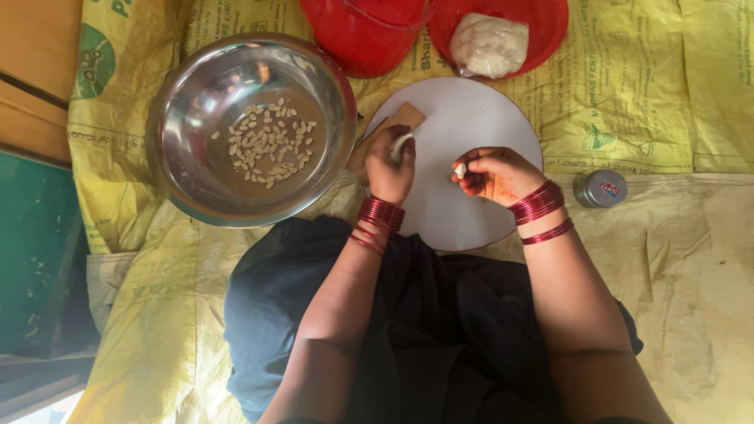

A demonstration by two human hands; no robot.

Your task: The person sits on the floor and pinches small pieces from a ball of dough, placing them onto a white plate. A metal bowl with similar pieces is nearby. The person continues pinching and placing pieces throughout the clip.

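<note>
Left hand (390, 163) over left edge of white board (471, 212), fingers curled shut on pale dough strip (401, 142), back of hand up, wrist bent slightly inward. Left forearm running up from lap, red bangles (377, 220) stacked at wrist. Right hand (496, 173) over board centre-right, knuckles up, fingers curled, pinching small dough bit (460, 169) between thumb and fingertips. Right forearm angled in from lower right, more red bangles at that wrist. Hands near each other, not touching, gap between them above board.

Brown card (393, 129) under left hand, partly on board, partly hidden. Steel bowl (177, 118) left of board, just beside left hand, holding scattered small pale pieces (269, 143) in its bottom. Two red containers (550, 23) above board; right one carries dough lump (488, 43). Small round tin (601, 188) right of board, well clear of right hand. Everything on yellow sacking (667, 94) spread on floor. Dark cloth (408, 330) across lap at frame bottom.
</note>
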